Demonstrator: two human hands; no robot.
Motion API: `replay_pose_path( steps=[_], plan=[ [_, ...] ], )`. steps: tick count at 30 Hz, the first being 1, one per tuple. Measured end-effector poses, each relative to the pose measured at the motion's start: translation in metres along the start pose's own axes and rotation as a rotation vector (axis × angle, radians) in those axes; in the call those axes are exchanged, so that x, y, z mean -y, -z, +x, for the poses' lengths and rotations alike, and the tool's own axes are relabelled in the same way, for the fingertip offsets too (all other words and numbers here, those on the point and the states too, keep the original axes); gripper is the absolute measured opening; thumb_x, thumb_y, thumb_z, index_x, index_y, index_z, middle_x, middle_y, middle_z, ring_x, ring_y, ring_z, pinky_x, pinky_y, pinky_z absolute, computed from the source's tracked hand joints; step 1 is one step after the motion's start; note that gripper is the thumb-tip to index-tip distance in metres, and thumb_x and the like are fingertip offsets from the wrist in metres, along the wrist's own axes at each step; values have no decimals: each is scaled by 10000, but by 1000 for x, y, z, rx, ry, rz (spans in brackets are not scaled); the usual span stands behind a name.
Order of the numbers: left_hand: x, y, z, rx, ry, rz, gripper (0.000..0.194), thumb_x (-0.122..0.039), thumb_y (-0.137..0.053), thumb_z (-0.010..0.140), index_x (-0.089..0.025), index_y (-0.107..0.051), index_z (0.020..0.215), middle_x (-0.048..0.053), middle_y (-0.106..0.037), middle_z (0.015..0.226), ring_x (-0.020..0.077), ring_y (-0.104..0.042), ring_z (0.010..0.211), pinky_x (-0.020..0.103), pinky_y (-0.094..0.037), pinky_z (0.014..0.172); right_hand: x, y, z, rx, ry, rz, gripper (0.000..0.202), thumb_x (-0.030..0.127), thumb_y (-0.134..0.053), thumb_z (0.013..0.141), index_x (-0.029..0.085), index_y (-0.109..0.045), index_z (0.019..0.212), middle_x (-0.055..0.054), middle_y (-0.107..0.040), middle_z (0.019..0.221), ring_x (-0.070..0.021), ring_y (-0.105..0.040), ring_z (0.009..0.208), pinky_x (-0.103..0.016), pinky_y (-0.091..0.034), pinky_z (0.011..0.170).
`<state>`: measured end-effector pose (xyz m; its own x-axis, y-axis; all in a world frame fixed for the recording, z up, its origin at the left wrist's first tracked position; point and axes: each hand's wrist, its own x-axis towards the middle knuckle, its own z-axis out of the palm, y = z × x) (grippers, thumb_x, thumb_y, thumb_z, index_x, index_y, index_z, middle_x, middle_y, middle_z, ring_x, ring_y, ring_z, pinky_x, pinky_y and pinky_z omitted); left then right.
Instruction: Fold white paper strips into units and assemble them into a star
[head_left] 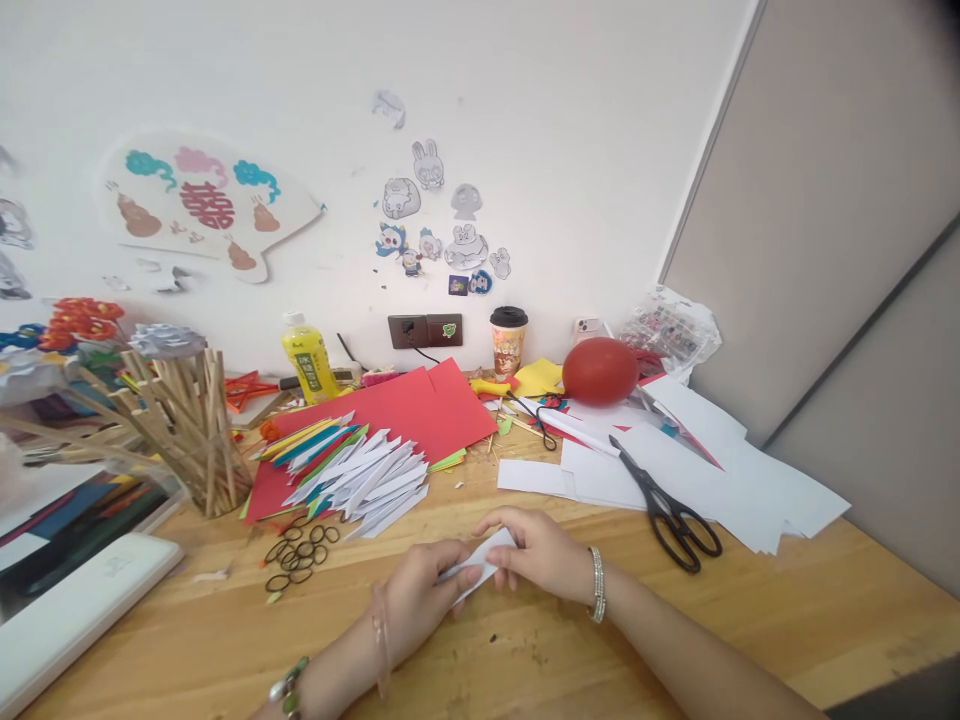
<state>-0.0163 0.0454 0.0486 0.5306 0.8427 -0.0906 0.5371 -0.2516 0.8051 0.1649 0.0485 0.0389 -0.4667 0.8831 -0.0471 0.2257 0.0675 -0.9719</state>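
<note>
Both hands grip one small folded piece of white paper (489, 552) above the front middle of the wooden table. My left hand (431, 590) pinches its lower left part, thumb on top. At the upper right end, my right hand (536, 550) has its fingers curled round the edge. Some of the paper is hidden under the fingers. Beyond my left hand lies a pile of folded white paper strips (382, 475), with several coloured strips (311, 440) beside it. Black rubber bands (296, 555) lie loose to the left of my left hand.
Black-handled scissors (667, 510) rest partly on white sheets (739, 480) at the right. Red paper (450, 410), a red balloon (600, 370), a lidded cup (509, 345) and a yellow bottle (309, 360) stand or lie towards the wall. Wooden sticks (214, 430) fill a container at left.
</note>
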Motion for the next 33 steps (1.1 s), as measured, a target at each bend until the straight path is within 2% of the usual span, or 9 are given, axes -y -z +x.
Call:
replay_pose_path(
  steps=[4, 13, 19, 22, 24, 26, 28, 30, 33],
  plan=[
    [0, 2, -1, 30, 28, -40, 336, -485, -452, 767, -169, -511, 669, -80, -426, 467, 86, -383, 453, 187, -312, 475, 2, 6, -3, 38, -7, -15, 195, 227, -472, 790, 176, -533, 968, 77, -502, 479, -68, -439, 392, -171, -357, 432],
    [9, 12, 2, 25, 148, -136, 338, -500, -559, 657, -177, -462, 651, -74, -493, 488, 69, -390, 383, 179, -274, 387, -1, 16, -3, -69, 23, -86, 176, 240, -474, 787, 182, -505, 949, 80, -478, 501, -61, -387, 406, -164, -313, 422],
    [11, 17, 3, -120, 113, -222, 362, -529, -547, 655, -181, -449, 637, -89, -443, 429, 59, -339, 332, 176, -250, 358, -2, 19, -3, -131, 61, -105, 197, 294, -482, 796, 181, -495, 956, 68, -485, 510, -80, -417, 431, -191, -328, 454],
    [18, 19, 5, -237, 75, -102, 337, -508, -491, 710, -182, -467, 631, -80, -425, 422, 74, -351, 342, 194, -281, 366, 0, 20, -3, -164, 84, -116, 182, 287, -510, 778, 188, -495, 930, 88, -411, 487, -78, -386, 432, -189, -303, 449],
    [24, 22, 8, -365, -6, 117, 312, -466, -451, 761, -176, -520, 669, -37, -495, 493, 116, -460, 440, 227, -381, 444, 0, 18, -3, -155, 92, -68, 193, 290, -494, 787, 193, -478, 953, 91, -408, 491, -77, -382, 431, -190, -308, 450],
    [29, 24, 9, -504, -173, 384, 297, -417, -421, 806, -169, -583, 801, 41, -604, 705, 174, -562, 663, 284, -456, 610, 0, 15, -2, -126, 96, -11, 196, 296, -463, 804, 190, -459, 969, 82, -446, 504, -82, -407, 438, -196, -334, 462],
    [29, 24, 10, -579, -367, 621, 293, -380, -412, 834, -186, -587, 966, 92, -614, 944, 226, -556, 882, 348, -449, 751, -1, 9, 0, -103, 108, 11, 187, 297, -452, 813, 183, -451, 962, 69, -483, 528, -86, -442, 463, -205, -364, 488],
    [27, 22, 9, -561, -520, 791, 274, -330, -408, 855, -203, -569, 1038, 98, -601, 1019, 242, -532, 955, 379, -431, 798, -2, 2, 1, -82, 121, 6, 184, 290, -457, 817, 179, -449, 964, 64, -496, 543, -84, -454, 482, -209, -379, 513],
    [23, 15, 6, -508, -639, 856, 251, -236, -358, 887, -184, -568, 1013, 80, -629, 921, 199, -558, 861, 336, -445, 758, -3, -4, 2, -42, 113, 36, 227, 321, -476, 818, 179, -437, 991, 66, -500, 548, -82, -459, 478, -215, -396, 520]
  ],
)
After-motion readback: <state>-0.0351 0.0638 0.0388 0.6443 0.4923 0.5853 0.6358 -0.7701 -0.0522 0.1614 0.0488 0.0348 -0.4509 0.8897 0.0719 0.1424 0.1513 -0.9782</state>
